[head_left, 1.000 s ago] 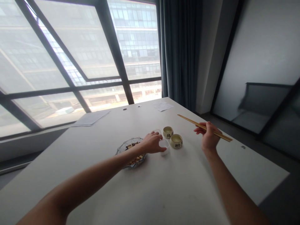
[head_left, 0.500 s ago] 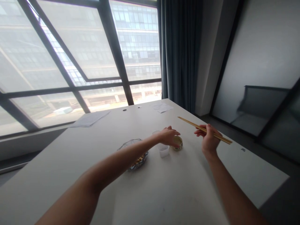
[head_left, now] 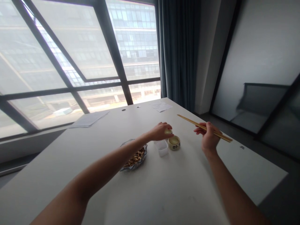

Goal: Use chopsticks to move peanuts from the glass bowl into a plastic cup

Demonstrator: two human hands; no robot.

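My left hand (head_left: 159, 130) is closed on a small pale-yellow cup-like thing (head_left: 168, 131), partly covered by the fingers. Just below it stands an open yellow pot (head_left: 174, 145) with dark characters on its side. A clear plastic container (head_left: 162, 150) is beside the pot, to its left. My right hand (head_left: 209, 136) grips a pair of wooden chopsticks (head_left: 187, 119) above the table, their thin tips pointing to the far left. Under my left forearm sits a wavy-rimmed glass bowl (head_left: 145, 153) of nuts in shells (head_left: 136, 160), partly hidden by the arm.
The white table (head_left: 150, 190) fills the lower view. Papers (head_left: 89, 119) lie at its far left, and a crumpled sheet (head_left: 162, 107) near the far corner. Windows (head_left: 98, 43), a dark curtain (head_left: 179, 53) and a frosted glass partition (head_left: 260, 47) stand beyond.
My left hand has drawn back up and left from the yellow pot, and the small pale-yellow thing now shows in its fingers. My right hand with the chopsticks has barely moved.
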